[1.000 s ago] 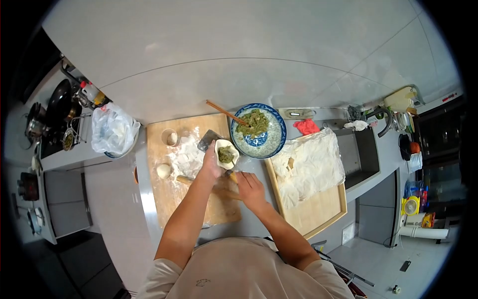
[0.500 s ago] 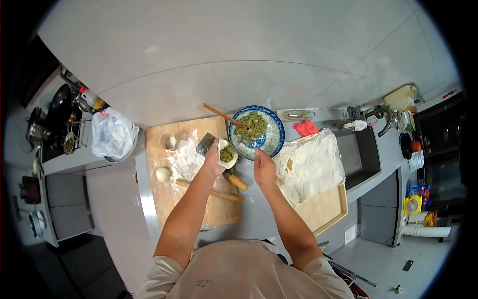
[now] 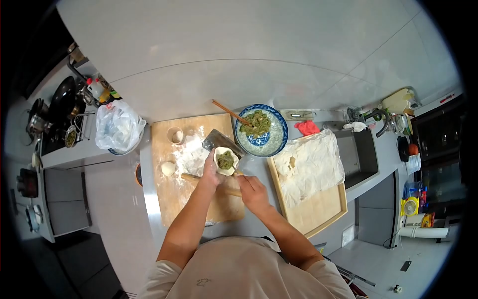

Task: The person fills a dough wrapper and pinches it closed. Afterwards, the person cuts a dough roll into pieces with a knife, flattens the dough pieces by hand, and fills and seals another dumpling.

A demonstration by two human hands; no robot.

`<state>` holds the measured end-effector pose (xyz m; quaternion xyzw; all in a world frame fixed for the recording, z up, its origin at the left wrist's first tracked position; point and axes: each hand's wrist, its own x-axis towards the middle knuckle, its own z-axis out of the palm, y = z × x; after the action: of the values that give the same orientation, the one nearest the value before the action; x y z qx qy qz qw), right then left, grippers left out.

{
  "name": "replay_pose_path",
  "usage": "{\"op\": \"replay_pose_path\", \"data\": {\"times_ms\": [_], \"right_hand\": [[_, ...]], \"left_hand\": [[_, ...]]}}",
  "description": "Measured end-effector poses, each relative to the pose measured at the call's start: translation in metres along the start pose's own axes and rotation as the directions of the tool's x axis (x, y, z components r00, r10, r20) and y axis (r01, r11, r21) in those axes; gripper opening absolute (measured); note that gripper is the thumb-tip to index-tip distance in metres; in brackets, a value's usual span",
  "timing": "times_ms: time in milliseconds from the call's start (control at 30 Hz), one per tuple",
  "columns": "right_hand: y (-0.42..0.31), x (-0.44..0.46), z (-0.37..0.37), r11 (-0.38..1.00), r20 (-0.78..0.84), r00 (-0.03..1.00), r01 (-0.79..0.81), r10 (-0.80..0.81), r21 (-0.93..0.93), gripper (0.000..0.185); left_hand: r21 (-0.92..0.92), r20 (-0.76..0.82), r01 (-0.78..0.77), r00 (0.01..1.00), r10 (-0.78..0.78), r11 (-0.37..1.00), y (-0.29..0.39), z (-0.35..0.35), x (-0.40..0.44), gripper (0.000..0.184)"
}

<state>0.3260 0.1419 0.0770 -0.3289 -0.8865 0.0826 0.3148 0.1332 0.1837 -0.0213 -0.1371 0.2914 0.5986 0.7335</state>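
A round of dough (image 3: 221, 151) is supported in the left hand (image 3: 209, 173), which is half closed like a cup, above the wooden board (image 3: 164, 199). Green filling (image 3: 225, 160) is seen in its middle, and the dough is not closed over it. The right hand (image 3: 255, 194) is partly curled beside the lower edge of the dough; whether something thin is gripped there cannot be told. The step in hand is judged to be the placing and pressing of filling. For the next move, a clean edge and a level, gentle hold seem to be required. Near the dough are the metal blade (image 3: 215, 139) and the rolling pin (image 3: 191, 177). More filling and the chopsticks (image 3: 225, 108) are contained in the blue-rimmed bowl (image 3: 285, 130).
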Motion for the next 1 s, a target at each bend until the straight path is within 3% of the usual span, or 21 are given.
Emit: {"op": "replay_pose_path", "data": {"times_ms": [100, 233, 300, 433, 533, 600, 633, 700, 733, 800, 900, 1000], "right_hand": [[-0.007, 0.002, -0.005, 0.998, -0.060, 0.997, -0.050, 0.052, 0.031, 0.035], [-0.022, 0.004, -0.012, 0.998, -0.074, 0.995, -0.067, 0.069, 0.020, 0.035], [-0.030, 0.009, -0.011, 0.993, -0.014, 0.995, 0.101, -0.102, -0.060, 0.037], [-0.050, 0.008, -0.018, 0.992, -0.027, 0.992, 0.120, -0.121, -0.027, 0.038], [-0.059, 0.008, -0.026, 0.985, 0.055, 0.983, 0.172, -0.173, 0.027, 0.039], [-0.069, 0.007, -0.032, 0.994, -0.097, 0.989, 0.113, -0.113, 0.000, 0.038], [-0.077, 0.006, -0.035, 0.993, -0.095, 0.989, 0.118, -0.117, 0.001, 0.038], [-0.090, 0.006, -0.042, 0.991, -0.125, 0.986, -0.097, 0.109, 0.097, 0.036], [-0.092, 0.005, -0.040, 0.991, -0.128, 0.986, -0.094, 0.105, 0.092, 0.036], [-0.098, 0.004, -0.034, 0.997, -0.037, 0.997, 0.071, -0.071, 0.000, 0.033], [-0.099, -0.002, -0.039, 0.999, -0.103, 0.994, 0.029, -0.027, 0.022, 0.033], [-0.093, -0.006, -0.048, 0.999, -0.098, 0.995, -0.014, 0.019, 0.045, 0.034]], "left_hand": [[-0.031, 0.022, -0.072, 0.997, 0.073, 0.997, 0.005, 0.004, -0.016, 0.051], [-0.129, 0.170, -0.082, 0.980, 0.104, 0.988, 0.010, 0.005, -0.031, 0.051], [-0.122, 0.191, -0.091, 0.975, 0.113, 0.988, 0.014, 0.011, -0.043, 0.052], [-0.149, 0.170, -0.069, 0.981, 0.094, 0.986, 0.017, 0.011, -0.073, 0.057], [-0.178, 0.162, -0.073, 0.981, 0.102, 0.981, 0.019, 0.009, -0.086, 0.059], [-0.273, 0.239, -0.043, 0.965, 0.111, 0.961, 0.021, 0.004, -0.095, 0.050], [-0.277, 0.240, -0.045, 0.964, 0.115, 0.960, 0.021, 0.002, -0.101, 0.050], [-0.298, 0.233, -0.049, 0.965, 0.122, 0.953, 0.020, 0.003, -0.107, 0.048], [-0.298, 0.239, -0.046, 0.963, 0.122, 0.953, 0.019, 0.004, -0.108, 0.048], [-0.298, 0.331, -0.045, 0.932, 0.147, 0.954, 0.020, 0.006, -0.110, 0.047], [-0.261, 0.355, -0.044, 0.924, 0.138, 0.964, 0.011, 0.006, -0.105, 0.050], [-0.208, 0.226, -0.043, 0.970, 0.091, 0.977, 0.003, 0.010, -0.092, 0.055]]}}
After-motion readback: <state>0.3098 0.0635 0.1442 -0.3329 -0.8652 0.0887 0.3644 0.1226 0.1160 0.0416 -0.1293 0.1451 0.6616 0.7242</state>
